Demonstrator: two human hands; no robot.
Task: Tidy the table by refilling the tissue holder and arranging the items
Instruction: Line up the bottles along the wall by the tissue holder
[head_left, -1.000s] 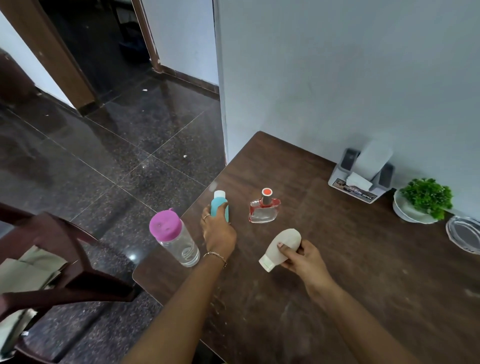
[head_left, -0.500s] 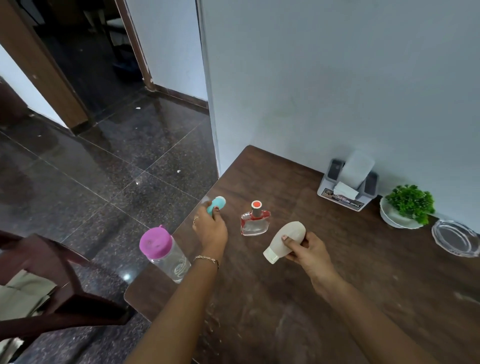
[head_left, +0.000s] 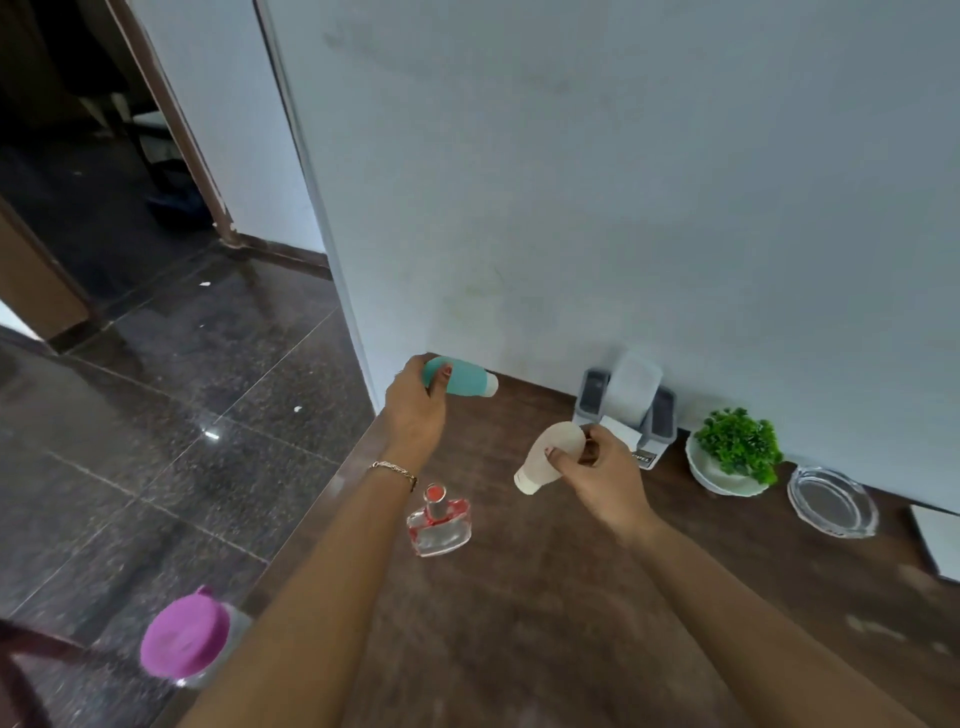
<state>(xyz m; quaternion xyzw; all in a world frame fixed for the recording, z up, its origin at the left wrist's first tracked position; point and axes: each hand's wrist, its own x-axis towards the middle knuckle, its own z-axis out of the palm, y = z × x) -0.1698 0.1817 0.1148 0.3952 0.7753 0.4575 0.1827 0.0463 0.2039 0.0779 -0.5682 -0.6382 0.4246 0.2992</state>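
Observation:
My left hand (head_left: 413, 410) grips a teal bottle (head_left: 465, 381) with a white cap, held sideways in the air over the table's far left corner. My right hand (head_left: 597, 470) holds a cream squeeze bottle (head_left: 553, 454) tilted cap-down, just in front of the grey tissue holder (head_left: 662, 415). The holder stands against the wall with white tissues (head_left: 631, 384) sticking up from it. A glass perfume bottle (head_left: 439, 527) with a red cap stands on the brown table (head_left: 519, 623) between my forearms.
A clear bottle with a purple lid (head_left: 182, 642) stands at the table's near left edge. Right of the holder are a green plant in a white bowl (head_left: 737, 454), a glass dish (head_left: 831, 501) and a white object (head_left: 940, 540) at the frame edge. Dark tiled floor lies left.
Both hands have lifted their bottles and carried them toward the wall. The teal bottle has turned sideways. The view has tilted up and moved forward.

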